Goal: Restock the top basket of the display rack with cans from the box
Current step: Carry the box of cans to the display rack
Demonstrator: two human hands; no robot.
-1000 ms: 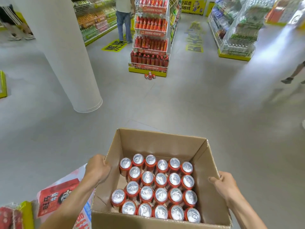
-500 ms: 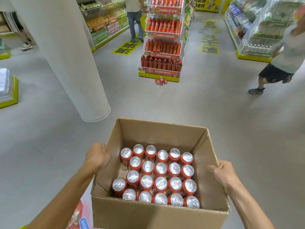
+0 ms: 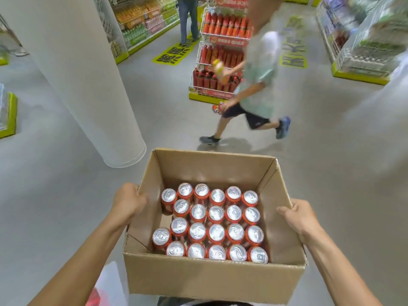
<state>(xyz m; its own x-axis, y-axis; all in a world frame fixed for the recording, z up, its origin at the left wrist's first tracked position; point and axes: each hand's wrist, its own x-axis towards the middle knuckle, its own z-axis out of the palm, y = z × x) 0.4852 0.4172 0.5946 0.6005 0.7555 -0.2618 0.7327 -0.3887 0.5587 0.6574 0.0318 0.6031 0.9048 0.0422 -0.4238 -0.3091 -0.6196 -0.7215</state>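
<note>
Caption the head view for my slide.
Left hand and right hand grip a cardboard box of red cans; a passer-by crosses before the display rack.

Open cardboard box (image 3: 212,277) holds upright red cans (image 3: 216,231), silver tops.

grey shop floor (image 3: 66,195), white round pillar (image 3: 77,74), yellow-based shelving (image 3: 141,25) behind

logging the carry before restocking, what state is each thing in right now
box: open at the top, carried by its side walls
cans: upright, sealed, packed in rows, gap along the left wall
left hand: grips the box's left wall
right hand: grips the box's right wall
display rack: visible baskets full of red bottles, top cut off by the frame
passer-by: mid-stride, crossing in front of the rack
</note>
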